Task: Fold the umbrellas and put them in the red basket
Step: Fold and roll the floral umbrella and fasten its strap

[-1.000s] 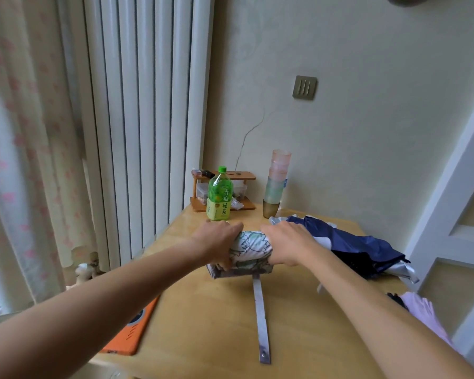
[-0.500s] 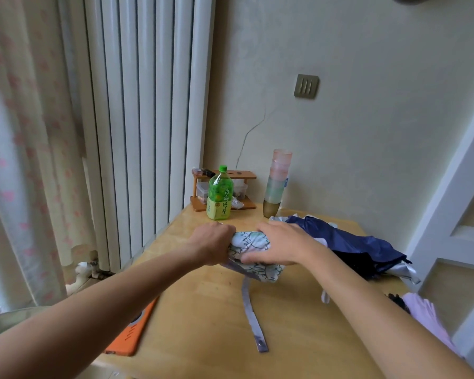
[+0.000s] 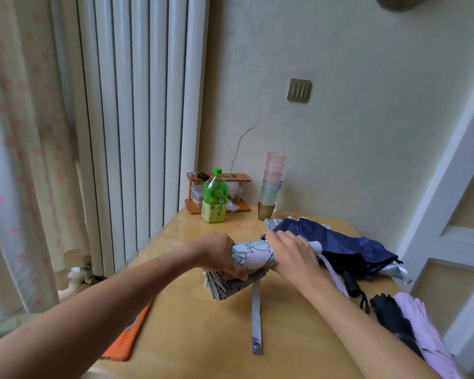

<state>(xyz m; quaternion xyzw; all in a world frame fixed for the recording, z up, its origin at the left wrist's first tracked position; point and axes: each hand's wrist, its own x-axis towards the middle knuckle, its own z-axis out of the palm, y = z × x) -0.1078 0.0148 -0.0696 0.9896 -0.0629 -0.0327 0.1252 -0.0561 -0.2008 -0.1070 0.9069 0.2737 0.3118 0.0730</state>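
Left hand [image 3: 216, 254] and right hand [image 3: 293, 255] grip umbrella [image 3: 253, 253]; bottle [image 3: 214, 199] seemingly full.

Both bare forearms reach in from the bottom corners and converge. Left hand [image 3: 219, 255] is knuckles-up, fingers [image 3: 234, 272] wrapped round one end of the patterned umbrella [image 3: 253, 254]. Right hand [image 3: 294, 255] grips the other end.

Printed umbrella [image 3: 253, 254] rolled on table; navy umbrella [image 3: 337, 242] behind.

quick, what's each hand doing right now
Left hand: closed, gripping the patterned umbrella.
Right hand: closed, gripping the same umbrella at its other end.
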